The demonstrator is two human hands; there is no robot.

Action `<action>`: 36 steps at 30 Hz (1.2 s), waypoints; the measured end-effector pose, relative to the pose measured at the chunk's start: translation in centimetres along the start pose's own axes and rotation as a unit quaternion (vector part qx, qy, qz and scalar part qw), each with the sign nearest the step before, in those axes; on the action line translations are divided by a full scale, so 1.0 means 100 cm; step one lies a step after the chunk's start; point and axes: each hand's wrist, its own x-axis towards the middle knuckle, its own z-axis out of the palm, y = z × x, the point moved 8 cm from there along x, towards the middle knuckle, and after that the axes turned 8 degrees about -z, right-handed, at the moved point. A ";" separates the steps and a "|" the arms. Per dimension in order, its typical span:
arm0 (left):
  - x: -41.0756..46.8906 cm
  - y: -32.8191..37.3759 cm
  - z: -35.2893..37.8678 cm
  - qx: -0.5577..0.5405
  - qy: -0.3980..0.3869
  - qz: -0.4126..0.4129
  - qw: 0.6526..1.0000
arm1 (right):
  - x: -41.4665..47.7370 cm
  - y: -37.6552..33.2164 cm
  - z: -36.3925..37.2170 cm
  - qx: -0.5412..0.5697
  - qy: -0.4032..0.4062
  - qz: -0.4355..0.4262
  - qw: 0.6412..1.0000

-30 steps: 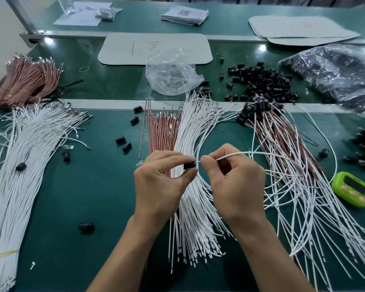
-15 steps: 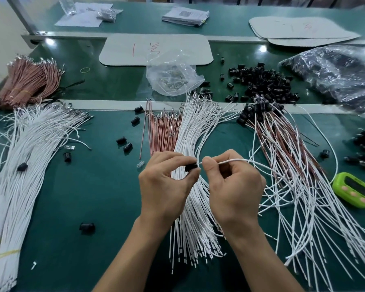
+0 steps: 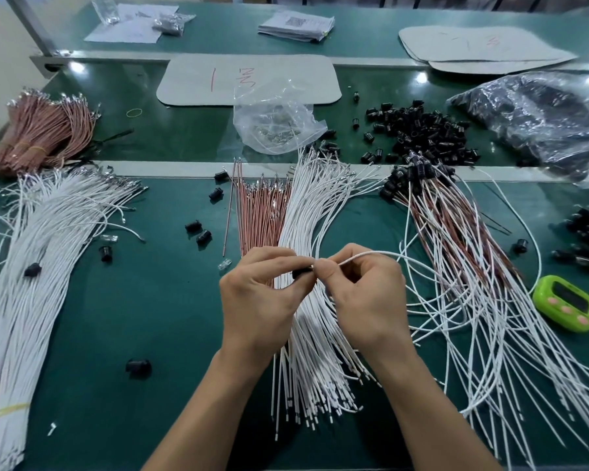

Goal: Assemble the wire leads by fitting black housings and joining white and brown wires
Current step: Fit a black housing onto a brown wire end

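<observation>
Two hands, the left hand (image 3: 255,300) and the right hand (image 3: 368,300), meet over the middle pile of white wires (image 3: 317,205). Half a second ago, a short bit of wire showed between the black housing (image 3: 301,272) and the right fingertips. Now that gap is gone and the right thumb touches the housing. So the white wire (image 3: 371,254) has gone deeper in, and this step looks almost done. The metal tip is hidden, so I cannot tell if it is all the way in.

The left hand has its fingers curled and pinches the small housing between thumb and first finger. The right hand is curled too. It pinches the white wire close to its end, right against the housing. The rest of that wire loops away to the right of the pile.

I think a brown wire must join next, like in the finished leads (image 3: 456,253) to the right of the pile. The loose brown wires (image 3: 262,212) lie just left of the pile. More black housings (image 3: 422,130) sit in a heap past its far end.
</observation>
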 end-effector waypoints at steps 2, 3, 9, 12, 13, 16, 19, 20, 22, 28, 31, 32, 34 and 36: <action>0.001 0.000 0.002 -0.001 -0.020 0.005 1.000 | 0.002 0.006 0.001 0.044 -0.018 0.025 0.999; 0.000 0.000 0.002 -0.004 -0.026 0.003 1.000 | 0.002 0.008 0.003 0.069 -0.030 0.037 0.996; 0.002 -0.013 0.012 -0.121 -0.066 -0.122 0.983 | 0.001 0.020 0.008 0.211 -0.037 0.118 0.970; -0.001 -0.020 0.018 -0.207 -0.085 -0.174 0.959 | 0.001 0.022 0.003 0.217 -0.013 0.110 0.970; -0.001 -0.021 0.018 -0.210 -0.085 -0.175 0.958 | 0.000 0.021 0.003 0.206 -0.018 0.108 0.972; -0.001 -0.019 0.013 -0.159 -0.073 -0.146 0.974 | 0.000 0.024 0.002 0.158 -0.036 0.098 0.982; -0.001 -0.010 0.010 -0.086 -0.056 -0.085 0.991 | -0.001 0.023 0.007 0.113 -0.074 0.103 0.985; -0.001 -0.008 0.010 -0.070 -0.056 -0.068 0.994 | -0.001 0.022 0.009 0.104 -0.084 0.101 0.986; 0.000 -0.006 0.013 -0.068 -0.072 -0.068 0.993 | -0.002 0.021 0.010 0.107 -0.080 0.101 0.986; 0.007 -0.016 0.022 -0.252 -0.152 -0.190 0.937 | -0.002 0.019 0.007 0.173 -0.104 0.148 0.968; 0.008 -0.021 0.021 -0.252 -0.124 -0.215 0.935 | 0.000 0.015 0.008 0.166 -0.104 0.146 0.970; 0.009 -0.022 0.019 -0.248 -0.097 -0.220 0.938 | 0.001 0.014 0.006 0.159 -0.089 0.143 0.973; 0.013 -0.025 0.008 -0.252 -0.036 -0.226 0.940 | 0.005 0.015 -0.001 0.157 -0.043 0.145 0.976; 0.022 -0.034 -0.012 -0.270 0.026 -0.241 0.932 | 0.009 0.017 -0.017 0.174 0.013 0.166 0.971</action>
